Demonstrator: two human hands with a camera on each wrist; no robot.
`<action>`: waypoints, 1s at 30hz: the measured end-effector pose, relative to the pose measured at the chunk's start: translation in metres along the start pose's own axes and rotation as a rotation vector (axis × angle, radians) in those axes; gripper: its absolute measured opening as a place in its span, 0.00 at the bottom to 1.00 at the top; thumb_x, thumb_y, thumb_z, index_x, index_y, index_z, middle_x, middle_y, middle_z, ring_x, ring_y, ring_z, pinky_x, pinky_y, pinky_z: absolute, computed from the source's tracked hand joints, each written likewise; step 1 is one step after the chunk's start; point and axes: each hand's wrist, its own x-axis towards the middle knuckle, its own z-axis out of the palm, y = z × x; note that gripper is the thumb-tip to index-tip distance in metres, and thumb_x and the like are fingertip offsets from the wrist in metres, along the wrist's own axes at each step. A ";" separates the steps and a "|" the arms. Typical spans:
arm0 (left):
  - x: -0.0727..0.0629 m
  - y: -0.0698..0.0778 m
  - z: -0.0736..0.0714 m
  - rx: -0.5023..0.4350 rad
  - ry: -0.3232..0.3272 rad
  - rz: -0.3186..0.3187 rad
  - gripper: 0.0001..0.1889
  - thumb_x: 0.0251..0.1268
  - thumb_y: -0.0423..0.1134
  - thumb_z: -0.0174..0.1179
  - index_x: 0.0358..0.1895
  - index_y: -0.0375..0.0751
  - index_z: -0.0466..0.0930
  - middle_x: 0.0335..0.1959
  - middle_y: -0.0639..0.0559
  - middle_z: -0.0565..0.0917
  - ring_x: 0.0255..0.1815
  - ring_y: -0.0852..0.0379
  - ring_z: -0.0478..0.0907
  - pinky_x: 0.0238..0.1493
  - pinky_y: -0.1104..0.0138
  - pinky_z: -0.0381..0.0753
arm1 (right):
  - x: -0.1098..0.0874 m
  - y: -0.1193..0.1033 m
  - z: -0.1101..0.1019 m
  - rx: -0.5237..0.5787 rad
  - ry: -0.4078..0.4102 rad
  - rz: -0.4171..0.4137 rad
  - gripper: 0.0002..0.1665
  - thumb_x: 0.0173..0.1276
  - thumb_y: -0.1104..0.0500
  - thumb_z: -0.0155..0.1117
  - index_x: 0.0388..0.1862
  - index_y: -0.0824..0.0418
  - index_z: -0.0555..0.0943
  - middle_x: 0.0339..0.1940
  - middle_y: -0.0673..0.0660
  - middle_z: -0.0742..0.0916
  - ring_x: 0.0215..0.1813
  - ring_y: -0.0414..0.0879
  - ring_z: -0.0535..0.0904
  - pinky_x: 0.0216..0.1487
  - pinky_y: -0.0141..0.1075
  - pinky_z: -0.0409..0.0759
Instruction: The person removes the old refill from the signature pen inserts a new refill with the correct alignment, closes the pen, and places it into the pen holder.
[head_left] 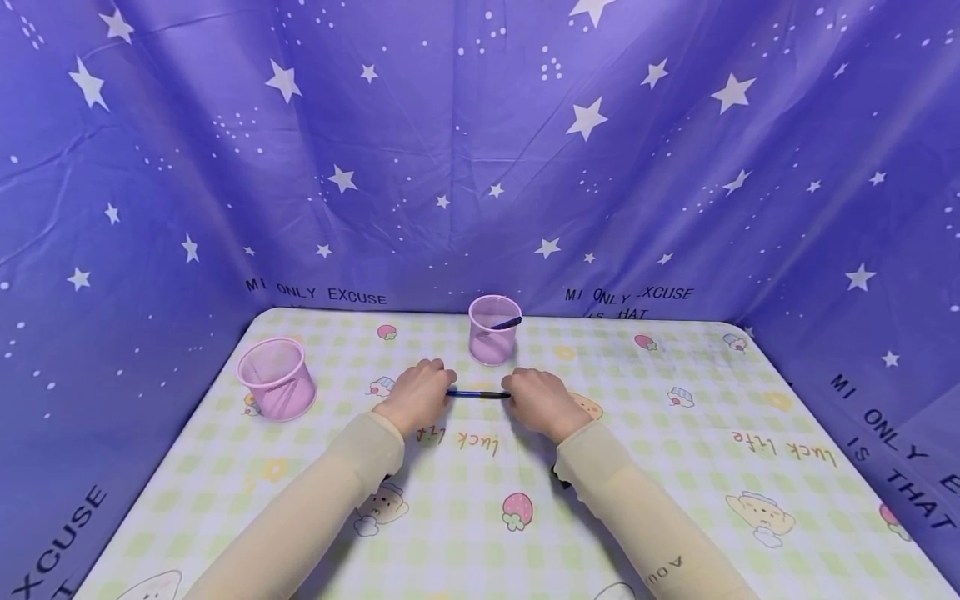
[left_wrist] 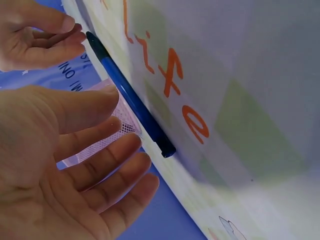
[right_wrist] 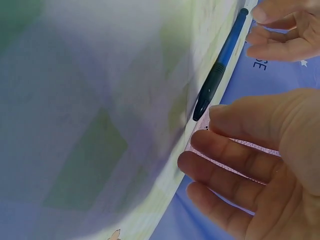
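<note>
A blue pen with a dark grip section [head_left: 478,394] lies sideways on the tablecloth between the two hands. At its blue end is the left hand [head_left: 422,395], and the right hand [head_left: 542,402] is at the dark end. The left wrist view shows the left fingers [left_wrist: 125,172] loosely bent and spread, the thumb tip right at the pen barrel [left_wrist: 125,87]. Relaxed right fingers [right_wrist: 220,172] appear in the right wrist view, with thumb and index finger apart near the pen's dark tip [right_wrist: 202,107]. Neither hand curls around the pen.
Behind the hands stands a pink mesh cup [head_left: 491,346] with a dark pen [head_left: 507,322] leaning in it. Another pink mesh cup [head_left: 288,392] stands at the left. A starry blue-purple curtain [head_left: 450,150] surrounds the table's back and sides.
</note>
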 end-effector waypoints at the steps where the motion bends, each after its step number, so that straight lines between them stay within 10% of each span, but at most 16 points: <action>1: 0.000 0.000 0.001 -0.002 -0.006 -0.003 0.12 0.57 0.34 0.65 0.45 0.39 0.83 0.35 0.48 0.79 0.36 0.51 0.75 0.40 0.59 0.77 | 0.000 -0.001 0.000 0.000 -0.007 0.002 0.05 0.58 0.67 0.63 0.28 0.57 0.81 0.24 0.51 0.78 0.29 0.48 0.77 0.32 0.43 0.75; 30: 0.006 0.001 0.010 -0.004 -0.030 -0.006 0.04 0.59 0.31 0.62 0.37 0.40 0.81 0.29 0.49 0.75 0.32 0.52 0.74 0.35 0.61 0.76 | 0.012 -0.009 0.009 0.023 0.022 -0.061 0.05 0.57 0.68 0.64 0.28 0.58 0.83 0.23 0.51 0.78 0.28 0.47 0.76 0.32 0.41 0.75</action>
